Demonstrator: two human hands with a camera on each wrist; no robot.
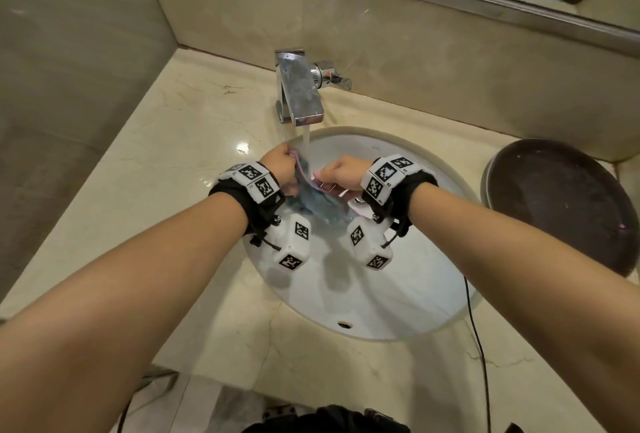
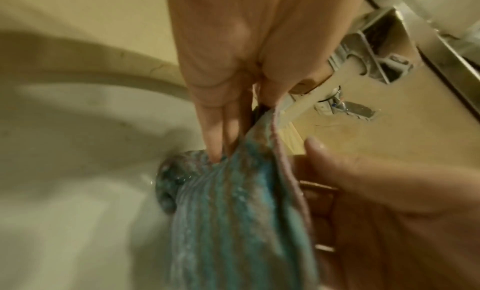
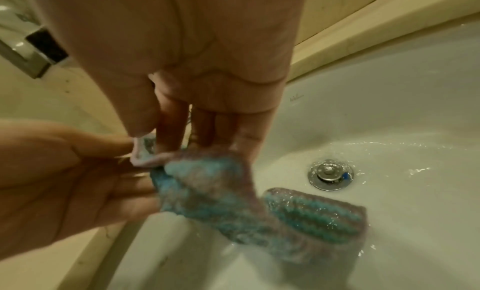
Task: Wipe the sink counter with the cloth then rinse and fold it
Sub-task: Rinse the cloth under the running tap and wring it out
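Head view: cloth stretched between left hand and right hand under the tap stream, over the sink set in the worktop; long axis hanging down toward the basin.

Left wrist view: fingers pinching the cloth's pink upper edge.

Right wrist view: fingers pinching a corner; lower end folded, wet, beside the drain.

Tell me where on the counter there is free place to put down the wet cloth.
Bare counter lies left of the faucet, up to the side wall. The right is crowded by a dark round tray; a cable crosses the front right.
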